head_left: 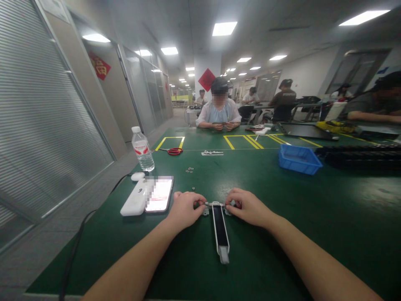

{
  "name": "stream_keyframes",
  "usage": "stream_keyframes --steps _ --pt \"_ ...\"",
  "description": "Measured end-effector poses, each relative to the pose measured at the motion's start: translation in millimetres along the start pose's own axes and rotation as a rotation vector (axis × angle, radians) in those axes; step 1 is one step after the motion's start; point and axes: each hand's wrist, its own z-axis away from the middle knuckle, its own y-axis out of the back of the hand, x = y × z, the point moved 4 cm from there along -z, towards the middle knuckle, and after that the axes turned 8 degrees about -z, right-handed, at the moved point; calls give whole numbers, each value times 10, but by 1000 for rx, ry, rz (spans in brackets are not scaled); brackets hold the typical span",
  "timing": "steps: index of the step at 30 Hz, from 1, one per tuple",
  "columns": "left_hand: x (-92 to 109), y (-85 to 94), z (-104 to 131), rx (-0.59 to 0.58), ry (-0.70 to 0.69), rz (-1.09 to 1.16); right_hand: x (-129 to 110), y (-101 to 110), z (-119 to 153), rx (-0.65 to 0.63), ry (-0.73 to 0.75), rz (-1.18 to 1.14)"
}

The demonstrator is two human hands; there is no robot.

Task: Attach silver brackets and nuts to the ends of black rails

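A long narrow part with a white frame and black centre (220, 228) lies on the green table, its grey end tab (224, 255) pointing towards me. Across its far end runs a thin metal rod (215, 204), with a small metal bracket at either side. My left hand (188, 207) pinches the rod's left end between thumb and fingers, beside the left bracket (206, 211). At the right end, my right hand (246, 205) is closed in a pinch and partly covers the right bracket (227, 212). The fingertips hide the rod's very ends.
Left of my hands are a lit phone (159, 194), a white power bank (134, 200), a white case (138, 177) and a water bottle (143, 150). Beyond lie small nuts (189, 169), thin metal pieces (212, 153) and red scissors (174, 151). A blue bin (299, 159) stands right; a person sits opposite.
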Motion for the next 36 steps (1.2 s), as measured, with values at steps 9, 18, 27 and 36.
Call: stream_keyframes --steps 9,18,27,36 --pt "6 -31 -14 -42 -21 -28 17 -23 -5 -1 6 -1" --pt "14 -51 -13 -13 -28 -6 16 -35 -11 -2 5 -26" --pt "-7 -67 -27 14 -51 5 -1 -31 -4 -2 15 -42" --pt "6 -77 -30 -30 9 18 19 -30 -5 2 11 -40"
